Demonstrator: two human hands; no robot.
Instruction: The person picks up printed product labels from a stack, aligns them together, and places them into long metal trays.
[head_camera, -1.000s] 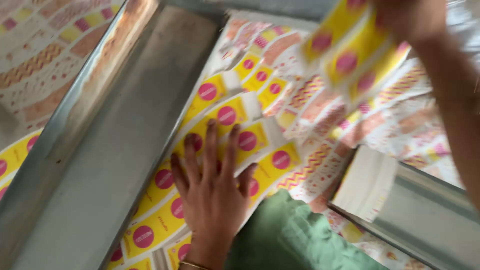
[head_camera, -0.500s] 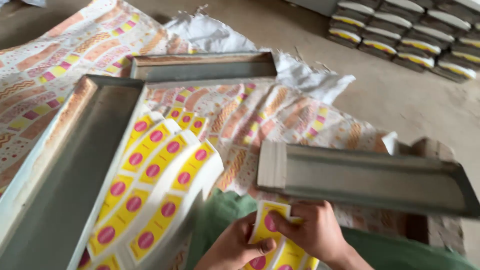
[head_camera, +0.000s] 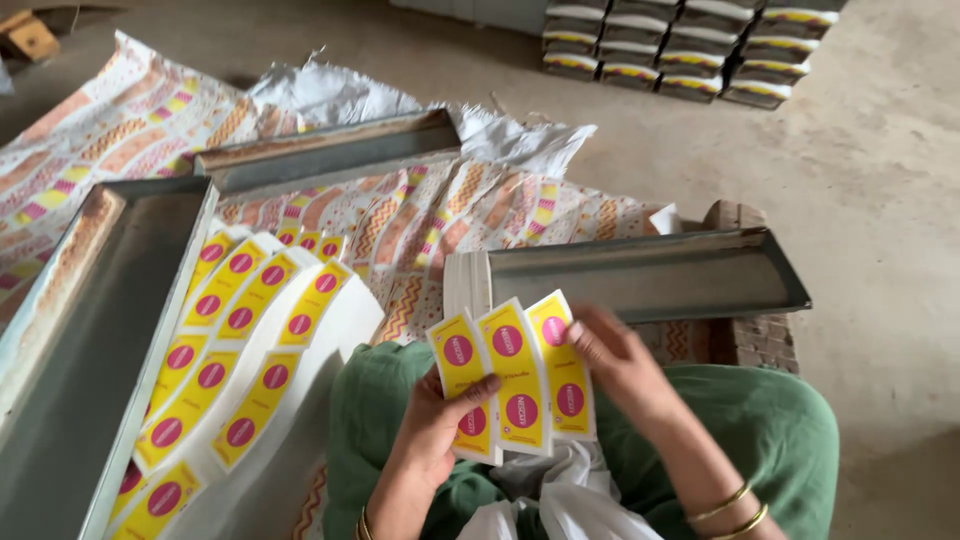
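Observation:
My left hand (head_camera: 432, 425) grips a fanned stack of yellow label cards (head_camera: 512, 375) with pink circles, thumb across the front of the left card. My right hand (head_camera: 618, 358) touches the right edge of the fan with its fingertips. Both hands are over my lap, which is covered in green cloth (head_camera: 770, 420). To the left lies a larger spread of the same yellow labels (head_camera: 235, 340) on white sheets, curling over beside a metal tray.
A long metal tray (head_camera: 90, 330) runs along the left, another (head_camera: 330, 150) lies behind, and a third (head_camera: 650, 275) sits just beyond my hands. Printed sheets (head_camera: 440, 215) cover the floor. Stacked bundles (head_camera: 690, 50) stand at the far right on bare concrete.
The view has lifted and pulled back. My hands have raised the small bunch of labels from my lap and spread it into a fan.

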